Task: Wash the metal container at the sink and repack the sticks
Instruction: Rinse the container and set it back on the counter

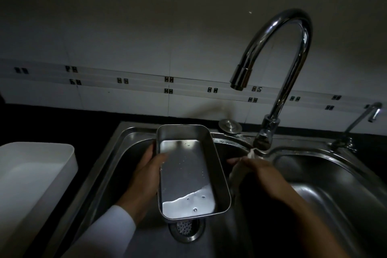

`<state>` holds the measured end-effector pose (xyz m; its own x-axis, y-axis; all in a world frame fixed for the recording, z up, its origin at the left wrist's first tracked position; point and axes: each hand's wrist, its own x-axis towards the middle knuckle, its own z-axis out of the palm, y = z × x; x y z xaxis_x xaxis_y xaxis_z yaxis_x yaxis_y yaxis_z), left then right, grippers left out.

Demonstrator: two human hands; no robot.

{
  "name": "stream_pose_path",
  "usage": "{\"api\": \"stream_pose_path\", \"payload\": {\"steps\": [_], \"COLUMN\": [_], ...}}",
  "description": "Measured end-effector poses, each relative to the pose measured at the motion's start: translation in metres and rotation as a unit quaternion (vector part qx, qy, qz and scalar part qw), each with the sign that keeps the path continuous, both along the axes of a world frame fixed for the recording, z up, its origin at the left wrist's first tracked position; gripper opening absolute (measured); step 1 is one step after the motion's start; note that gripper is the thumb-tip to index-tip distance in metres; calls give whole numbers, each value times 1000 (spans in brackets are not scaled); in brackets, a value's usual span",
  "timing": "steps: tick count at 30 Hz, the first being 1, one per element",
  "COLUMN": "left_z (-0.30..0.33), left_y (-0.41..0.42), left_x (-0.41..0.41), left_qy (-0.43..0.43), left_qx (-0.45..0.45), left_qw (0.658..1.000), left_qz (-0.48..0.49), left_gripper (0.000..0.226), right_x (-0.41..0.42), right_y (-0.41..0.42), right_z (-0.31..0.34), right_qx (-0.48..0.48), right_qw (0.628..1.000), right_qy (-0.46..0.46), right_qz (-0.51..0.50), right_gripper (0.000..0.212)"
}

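Note:
A rectangular metal container is held tilted over the left basin of the sink. A little water is pooled at its near end, with drops on its floor. My left hand grips its left wall, thumb inside the rim. To the container's right, my right hand is closed on a greyish cloth that hangs down at the divider between the two basins. No sticks are in view.
The tall curved faucet stands behind the divider, its spout over the left basin with no water visible. A drain strainer lies below the container. A white plastic tray sits on the dark counter at left. A small second tap is at far right.

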<state>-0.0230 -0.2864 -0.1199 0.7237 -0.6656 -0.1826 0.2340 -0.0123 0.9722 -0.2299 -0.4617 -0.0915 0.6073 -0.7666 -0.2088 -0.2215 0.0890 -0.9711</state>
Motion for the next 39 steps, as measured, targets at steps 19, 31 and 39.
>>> {"api": "stream_pose_path", "payload": {"steps": [19, 31, 39], "left_z": [1, 3, 7], "left_y": [0, 2, 4], "left_x": [-2, -3, -5], "left_qy": [-28, -32, -23], "left_qx": [-4, -11, -20], "left_qw": [1000, 999, 999], "left_qz": [-8, -14, -15], "left_gripper": [44, 39, 35], "right_x": [-42, -24, 3], "right_y": [-45, -46, 29], "right_z": [-18, -28, 21], "right_qx": [-122, -156, -327], "right_qw": [877, 849, 910], "right_qy": [247, 504, 233], "right_qz": [-393, -37, -106], "right_gripper": [47, 50, 49]}}
